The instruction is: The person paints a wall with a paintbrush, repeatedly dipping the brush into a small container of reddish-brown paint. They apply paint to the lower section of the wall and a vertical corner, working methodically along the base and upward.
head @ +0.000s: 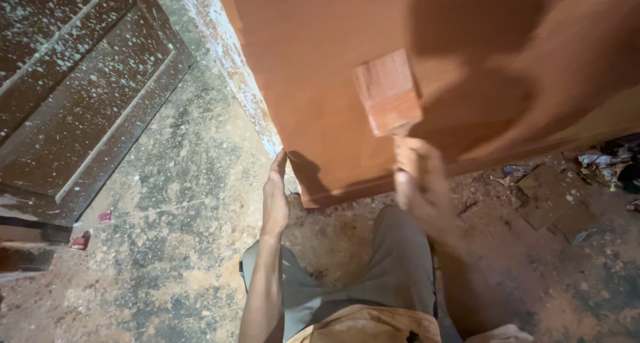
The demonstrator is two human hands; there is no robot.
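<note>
A wide, flat paintbrush (389, 93) presses its bristles against a large wooden board (320, 70) that stands nearly upright on the floor. The brush head is rectangular, its bristles loaded with the same reddish-brown paint that coats the board; the ferrule part shows fine vertical ridges. The board's surface looks smooth and evenly coloured where painted, while a strip along its lower right edge is paler, bare tan wood. The board's left edge is rough and flecked with whitish plaster or old paint.

The right hand (420, 183) holds the brush from below, its fingers wrapped shut around the short handle just under the head; the hand is blurred, so the exact placing of each finger cannot be told. The brush head stands above the knuckles, flat on the board.

The left hand (275, 196) reaches up to the board's lower left corner, its fingers (279, 164) stretched almost straight and touching the edge there, not closed round anything.

The concrete floor (167, 236) is mottled grey, stained with patches of orange-brown dust and grit. To the left lies a dark panelled door (73, 96), its framed recesses spattered with pale specks. Scraps of paper and debris (600, 166) lie near the board's lower right. The person's grey-green trousers (393, 270) show at the bottom, knee bent toward the board.
</note>
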